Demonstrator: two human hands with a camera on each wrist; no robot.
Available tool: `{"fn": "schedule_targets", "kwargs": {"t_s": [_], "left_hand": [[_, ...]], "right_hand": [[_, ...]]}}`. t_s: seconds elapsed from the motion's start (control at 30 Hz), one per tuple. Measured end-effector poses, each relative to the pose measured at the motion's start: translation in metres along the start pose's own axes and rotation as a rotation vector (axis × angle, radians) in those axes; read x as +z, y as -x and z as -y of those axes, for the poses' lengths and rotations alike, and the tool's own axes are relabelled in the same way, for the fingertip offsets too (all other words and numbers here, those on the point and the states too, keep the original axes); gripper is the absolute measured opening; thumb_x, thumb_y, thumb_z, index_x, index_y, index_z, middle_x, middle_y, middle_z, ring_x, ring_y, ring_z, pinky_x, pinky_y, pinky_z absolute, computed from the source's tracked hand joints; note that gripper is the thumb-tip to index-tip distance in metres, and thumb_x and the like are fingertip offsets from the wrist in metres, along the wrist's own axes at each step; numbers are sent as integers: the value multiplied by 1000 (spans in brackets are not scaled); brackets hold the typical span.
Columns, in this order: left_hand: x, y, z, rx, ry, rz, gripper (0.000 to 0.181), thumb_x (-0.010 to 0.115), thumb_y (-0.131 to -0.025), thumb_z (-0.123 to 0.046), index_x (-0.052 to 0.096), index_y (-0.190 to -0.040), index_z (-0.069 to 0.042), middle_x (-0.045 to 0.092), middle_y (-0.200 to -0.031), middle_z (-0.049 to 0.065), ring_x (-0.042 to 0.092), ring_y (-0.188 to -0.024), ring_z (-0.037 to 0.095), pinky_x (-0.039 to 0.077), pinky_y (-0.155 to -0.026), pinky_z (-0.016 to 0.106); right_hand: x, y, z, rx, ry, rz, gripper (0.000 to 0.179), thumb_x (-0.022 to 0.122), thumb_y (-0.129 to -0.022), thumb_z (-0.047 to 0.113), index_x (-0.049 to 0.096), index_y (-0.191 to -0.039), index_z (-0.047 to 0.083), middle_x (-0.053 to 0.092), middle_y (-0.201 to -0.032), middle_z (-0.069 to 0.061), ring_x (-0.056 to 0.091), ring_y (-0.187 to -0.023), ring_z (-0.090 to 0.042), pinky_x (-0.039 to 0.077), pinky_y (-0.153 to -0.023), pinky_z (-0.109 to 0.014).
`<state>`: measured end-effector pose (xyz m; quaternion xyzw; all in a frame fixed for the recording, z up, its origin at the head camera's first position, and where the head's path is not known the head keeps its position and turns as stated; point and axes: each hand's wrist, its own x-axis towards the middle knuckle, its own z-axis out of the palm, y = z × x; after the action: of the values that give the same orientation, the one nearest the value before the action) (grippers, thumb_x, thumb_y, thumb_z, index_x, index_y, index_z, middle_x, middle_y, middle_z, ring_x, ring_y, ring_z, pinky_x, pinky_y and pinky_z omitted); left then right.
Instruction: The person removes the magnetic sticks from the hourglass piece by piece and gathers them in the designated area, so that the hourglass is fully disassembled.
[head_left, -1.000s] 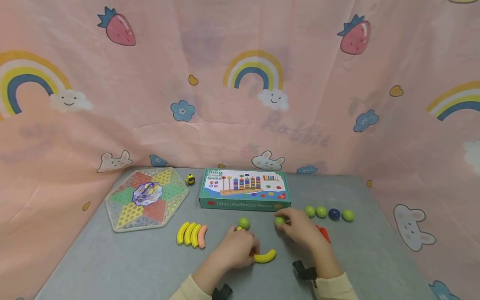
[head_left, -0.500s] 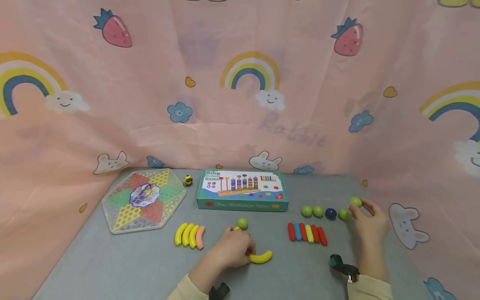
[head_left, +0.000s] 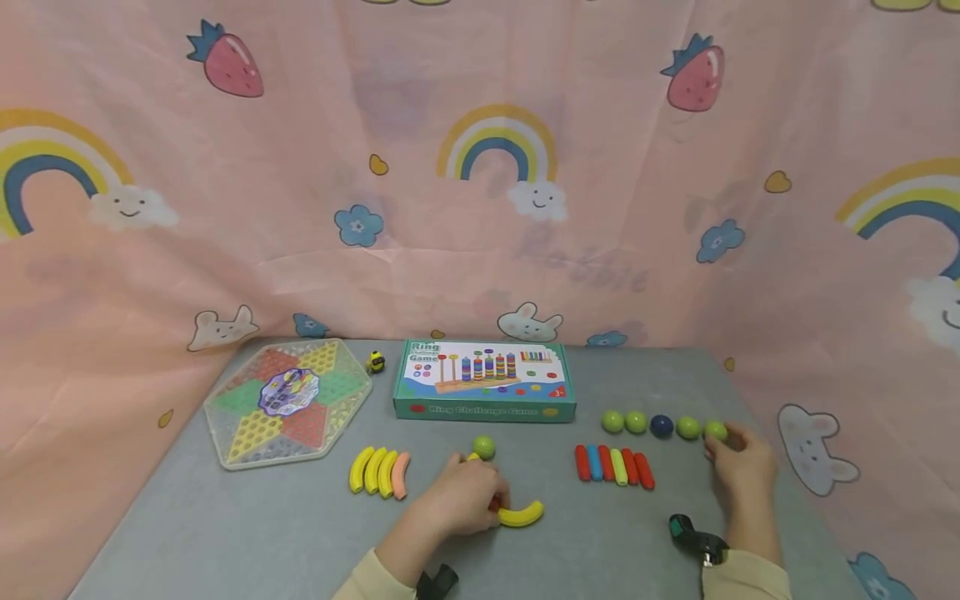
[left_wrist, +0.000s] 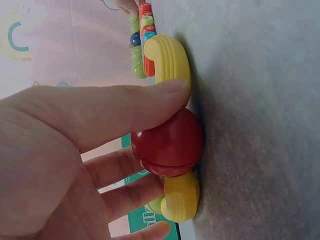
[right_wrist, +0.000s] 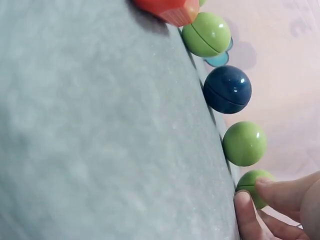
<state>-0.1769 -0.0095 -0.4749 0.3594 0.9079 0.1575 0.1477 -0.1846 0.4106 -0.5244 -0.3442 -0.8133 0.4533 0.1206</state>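
At the right end of a row of balls, my right hand (head_left: 742,462) pinches a green ball (right_wrist: 253,186) between thumb and finger, down at table level. Beside it in the row are another green ball (right_wrist: 244,143), a dark blue ball (right_wrist: 227,89) and two more green ones. My left hand (head_left: 467,497) holds a red ball (left_wrist: 170,140) on the table, thumb on its near side. One yellow toy banana (head_left: 522,514) lies right of that ball, and another (left_wrist: 181,197) is on its other side, mostly hidden by the hand in the head view. A single green ball (head_left: 483,447) sits just beyond.
Red, blue and yellow-green sticks (head_left: 615,467) lie in a row at centre right. Yellow toy bananas and a pink one (head_left: 401,476) line up on the left. Behind are a Ring Challenge Game box (head_left: 483,411), a hexagonal game board (head_left: 288,442) and a small bee figure (head_left: 376,362).
My right hand has carried the green ball from near the box rightwards, then lowered it to the row's end. The sticks it covered are now visible. My left hand stays with the red ball.
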Motion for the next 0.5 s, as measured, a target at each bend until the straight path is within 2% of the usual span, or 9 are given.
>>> {"fn": "schedule_targets", "kwargs": {"t_s": [0.07,0.13,0.17,0.23,0.3,0.33,0.4,0.5], "left_hand": [[-1,0,0,-3,0,-3,11,84,-82,-20,76,-85,-28,56,-78,-16,49,-75,3,33,-87,38],[-1,1,1,-6,4,-3,12,84,-81,-19,76,-84,-27,56,-77,-16,49,-74,3,33,-87,38],[-2,1,1,-8,5,-3,13,84,-81,-18,76,-83,-27,56,-77,-16,49,-74,3,33,-87,38],[-3,1,1,-3,6,0,15,84,-80,-16,76,-83,-27,56,-77,-17,49,-74,2,33,-88,39],[-4,2,1,13,6,1,18,83,-80,-12,77,-82,-29,59,-78,-19,50,-76,2,35,-90,40],[-5,2,2,24,5,2,21,82,-80,-9,77,-82,-29,59,-80,-19,51,-78,2,36,-93,41],[-6,3,4,37,21,-4,25,80,-80,-6,78,-83,-30,62,-85,-19,52,-86,3,36,-99,45],[-8,5,8,18,60,-39,24,78,-82,-7,78,-92,-28,64,-96,-14,50,-97,8,34,-104,48]], "right_hand": [[-1,-1,1,-12,39,20,56,52,-102,8,34,-155,2,39,-154,-30,65,-111,-36,56,-89,-35],[-3,-1,4,-22,67,39,58,48,-104,10,28,-157,3,35,-156,-29,53,-128,-46,48,-103,-51],[-5,0,6,-29,82,51,59,46,-104,13,25,-158,3,33,-157,-29,48,-133,-49,41,-107,-58],[-15,6,15,-46,115,63,60,44,-105,18,22,-159,4,32,-157,-30,40,-137,-52,36,-110,-62],[-27,16,30,-104,143,50,59,41,-106,24,24,-159,4,37,-155,-29,41,-136,-52,40,-105,-62],[-34,23,39,-141,153,32,58,42,-106,27,28,-158,5,41,-153,-28,42,-135,-51,44,-101,-58],[-44,41,60,-244,182,-4,55,42,-107,32,36,-155,7,52,-145,-26,50,-129,-47,50,-85,-47],[-45,67,89,-414,169,-20,50,45,-106,36,49,-148,9,65,-129,-22,61,-116,-40,47,-69,-24]]}}
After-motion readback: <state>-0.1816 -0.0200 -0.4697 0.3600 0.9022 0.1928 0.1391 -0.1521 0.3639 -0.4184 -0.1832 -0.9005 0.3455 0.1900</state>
